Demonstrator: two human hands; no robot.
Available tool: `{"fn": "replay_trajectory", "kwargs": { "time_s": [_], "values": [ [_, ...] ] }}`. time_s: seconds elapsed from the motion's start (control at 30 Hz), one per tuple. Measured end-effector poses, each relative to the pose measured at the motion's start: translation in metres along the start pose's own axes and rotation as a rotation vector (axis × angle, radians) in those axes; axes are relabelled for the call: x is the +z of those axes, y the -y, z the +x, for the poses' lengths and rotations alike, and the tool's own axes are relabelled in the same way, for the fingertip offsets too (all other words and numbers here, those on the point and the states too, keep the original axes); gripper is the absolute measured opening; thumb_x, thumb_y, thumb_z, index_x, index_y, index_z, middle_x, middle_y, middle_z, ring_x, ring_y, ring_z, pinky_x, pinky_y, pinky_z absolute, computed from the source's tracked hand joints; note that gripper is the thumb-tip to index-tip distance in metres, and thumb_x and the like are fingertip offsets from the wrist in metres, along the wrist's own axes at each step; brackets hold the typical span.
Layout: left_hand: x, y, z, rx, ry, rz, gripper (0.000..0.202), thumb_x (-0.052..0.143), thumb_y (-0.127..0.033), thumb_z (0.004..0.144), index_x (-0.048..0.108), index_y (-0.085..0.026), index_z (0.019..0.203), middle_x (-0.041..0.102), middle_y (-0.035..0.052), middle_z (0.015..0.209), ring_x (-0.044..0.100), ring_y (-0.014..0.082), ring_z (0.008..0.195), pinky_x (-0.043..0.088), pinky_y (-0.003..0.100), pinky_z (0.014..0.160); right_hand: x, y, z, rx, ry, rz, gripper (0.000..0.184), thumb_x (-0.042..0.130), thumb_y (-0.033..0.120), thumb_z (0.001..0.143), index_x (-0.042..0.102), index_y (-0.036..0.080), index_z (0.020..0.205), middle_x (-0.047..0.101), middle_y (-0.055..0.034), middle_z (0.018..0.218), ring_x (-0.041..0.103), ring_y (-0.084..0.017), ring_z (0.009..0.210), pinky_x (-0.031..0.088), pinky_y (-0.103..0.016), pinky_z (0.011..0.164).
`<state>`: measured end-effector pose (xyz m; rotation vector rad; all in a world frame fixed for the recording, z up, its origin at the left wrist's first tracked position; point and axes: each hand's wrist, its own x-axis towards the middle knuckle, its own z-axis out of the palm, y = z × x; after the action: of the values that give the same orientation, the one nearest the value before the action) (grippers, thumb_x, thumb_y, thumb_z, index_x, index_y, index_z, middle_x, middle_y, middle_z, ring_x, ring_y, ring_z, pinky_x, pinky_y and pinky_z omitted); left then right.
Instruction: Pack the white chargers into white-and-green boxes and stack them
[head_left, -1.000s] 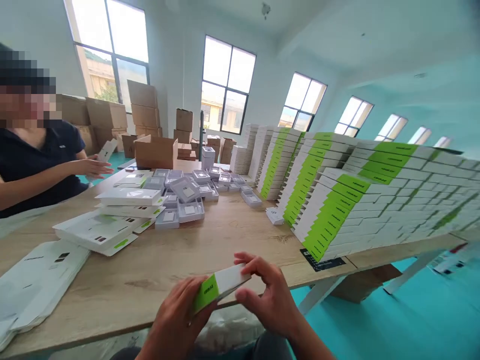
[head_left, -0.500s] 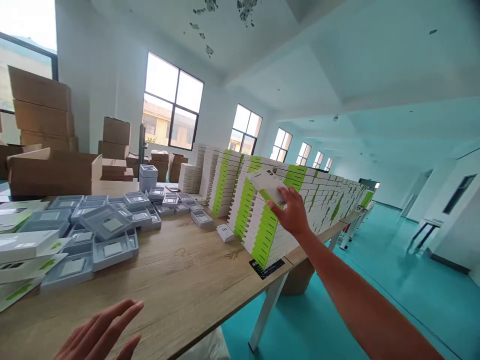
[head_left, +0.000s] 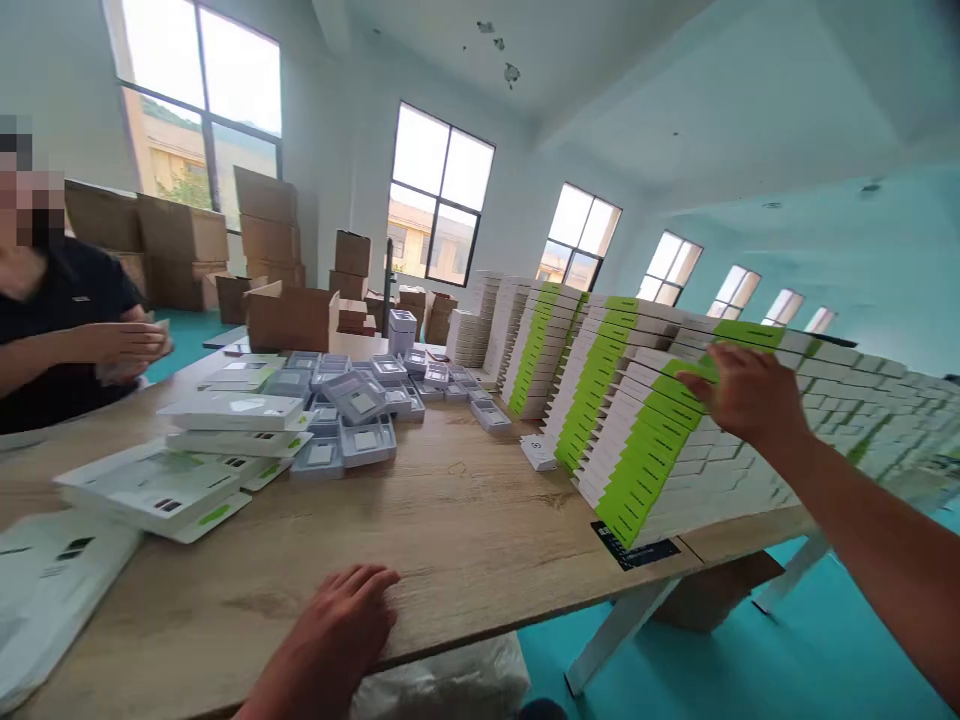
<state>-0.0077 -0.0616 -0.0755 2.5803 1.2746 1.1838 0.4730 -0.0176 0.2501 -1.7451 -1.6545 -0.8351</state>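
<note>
My right hand (head_left: 750,395) lies on top of a tall stack of white boxes with green ends (head_left: 637,450), its fingers spread over a green end (head_left: 694,372). No box shows apart in its grip. My left hand (head_left: 330,625) rests on the near edge of the wooden table (head_left: 465,500), holding nothing. Across the table, a co-worker's hands (head_left: 127,345) are together, with a small white item between them.
Grey trays (head_left: 352,420) and flat white packages (head_left: 225,420) lie on the table's left side. A small white box (head_left: 538,452) sits by the stack's foot. Cardboard cartons (head_left: 289,318) stand at the far end. A white bag (head_left: 442,685) lies below the near edge.
Both hands held a white and green box, then my right hand raised it toward the stack. That hand now lies on the stack with no box apart, and my left hand has dropped to the table edge.
</note>
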Motion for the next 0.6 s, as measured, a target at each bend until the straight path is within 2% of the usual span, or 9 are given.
{"fn": "replay_trajectory", "kwargs": {
  "time_s": [0.03, 0.07, 0.13, 0.23, 0.27, 0.33, 0.4, 0.47, 0.6],
  "values": [
    [-0.008, -0.011, 0.003, -0.048, 0.064, -0.013, 0.03, 0.059, -0.014, 0.087, 0.068, -0.026, 0.112, 0.076, 0.004, 0.107, 0.071, 0.021, 0.098, 0.056, 0.031, 0.089, 0.012, 0.015, -0.017, -0.051, -0.011, 0.053, 0.066, 0.036, 0.07, 0.094, 0.066, 0.017, 0.118, 0.058, -0.0242, 0.138, 0.039, -0.041, 0.143, 0.027, -0.061, 0.116],
    [-0.014, -0.02, 0.007, -0.094, 0.102, -0.039, 0.03, 0.059, -0.011, 0.085, 0.068, -0.025, 0.11, 0.075, 0.0046, 0.107, 0.07, 0.0224, 0.1, 0.054, 0.035, 0.094, 0.03, 0.033, -0.039, -0.133, -0.025, 0.106, 0.062, 0.033, 0.07, 0.094, 0.065, 0.024, 0.119, 0.059, -0.0218, 0.136, 0.041, -0.039, 0.142, 0.028, -0.058, 0.117],
    [-0.018, -0.031, 0.015, -0.198, 0.132, -0.134, 0.028, 0.062, -0.01, 0.084, 0.069, -0.023, 0.108, 0.074, 0.0061, 0.107, 0.068, 0.0247, 0.103, 0.051, 0.041, 0.098, 0.075, 0.076, -0.091, -0.246, 0.108, 0.344, 0.051, 0.04, 0.069, 0.093, 0.066, 0.029, 0.111, 0.069, -0.017, 0.119, 0.06, -0.036, 0.123, 0.046, -0.053, 0.106],
    [-0.021, -0.035, 0.017, -0.279, 0.128, -0.139, 0.023, 0.066, -0.015, 0.085, 0.071, -0.024, 0.105, 0.075, 0.0031, 0.105, 0.068, 0.0201, 0.102, 0.051, 0.034, 0.099, 0.143, 0.153, -0.175, -0.314, 0.585, 0.631, 0.046, 0.045, 0.064, 0.094, 0.069, 0.026, 0.109, 0.071, -0.0118, 0.12, 0.072, -0.028, 0.097, 0.059, -0.044, 0.084],
    [-0.024, -0.035, 0.014, -0.3, 0.124, -0.136, 0.021, 0.067, -0.016, 0.086, 0.071, -0.024, 0.104, 0.076, 0.002, 0.104, 0.069, 0.0178, 0.1, 0.052, 0.029, 0.098, 0.161, 0.176, -0.197, -0.285, 0.663, 0.665, 0.048, 0.043, 0.062, 0.096, 0.069, 0.024, 0.109, 0.073, -0.0121, 0.112, 0.073, -0.026, 0.087, 0.059, -0.041, 0.078],
    [-0.038, -0.033, 0.005, -0.356, 0.11, -0.136, 0.017, 0.067, -0.018, 0.088, 0.072, -0.025, 0.102, 0.076, 0.0006, 0.103, 0.07, 0.0145, 0.099, 0.052, 0.023, 0.094, 0.187, 0.208, -0.227, -0.218, 0.69, 0.654, 0.05, 0.037, 0.057, 0.097, 0.069, 0.02, 0.107, 0.074, -0.0127, 0.106, 0.073, -0.026, 0.084, 0.059, -0.039, 0.075],
    [-0.063, -0.024, -0.008, -0.436, 0.084, -0.115, 0.014, 0.065, -0.021, 0.09, 0.073, -0.025, 0.101, 0.076, 0.0008, 0.103, 0.07, 0.0146, 0.1, 0.052, 0.023, 0.094, 0.202, 0.219, -0.24, -0.203, 0.632, 0.609, 0.05, 0.035, 0.054, 0.097, 0.069, 0.019, 0.106, 0.073, -0.0135, 0.11, 0.072, -0.028, 0.094, 0.057, -0.042, 0.081],
    [-0.096, -0.006, -0.021, -0.554, 0.038, -0.066, 0.014, 0.065, -0.025, 0.09, 0.073, -0.025, 0.102, 0.075, 0.0028, 0.107, 0.068, 0.0183, 0.107, 0.051, 0.028, 0.099, 0.21, 0.216, -0.242, -0.236, 0.596, 0.595, 0.05, 0.035, 0.052, 0.097, 0.07, 0.019, 0.108, 0.071, -0.0133, 0.115, 0.07, -0.03, 0.102, 0.056, -0.043, 0.087],
    [-0.163, 0.052, -0.026, -0.926, -0.121, 0.027, 0.023, 0.068, -0.027, 0.09, 0.069, -0.018, 0.111, 0.071, 0.0101, 0.112, 0.066, 0.0265, 0.11, 0.052, 0.043, 0.099, 0.212, 0.206, -0.241, -0.251, 0.599, 0.62, 0.047, 0.037, 0.05, 0.096, 0.07, 0.019, 0.11, 0.071, -0.0123, 0.115, 0.071, -0.028, 0.1, 0.056, -0.04, 0.085]
  ]
}}
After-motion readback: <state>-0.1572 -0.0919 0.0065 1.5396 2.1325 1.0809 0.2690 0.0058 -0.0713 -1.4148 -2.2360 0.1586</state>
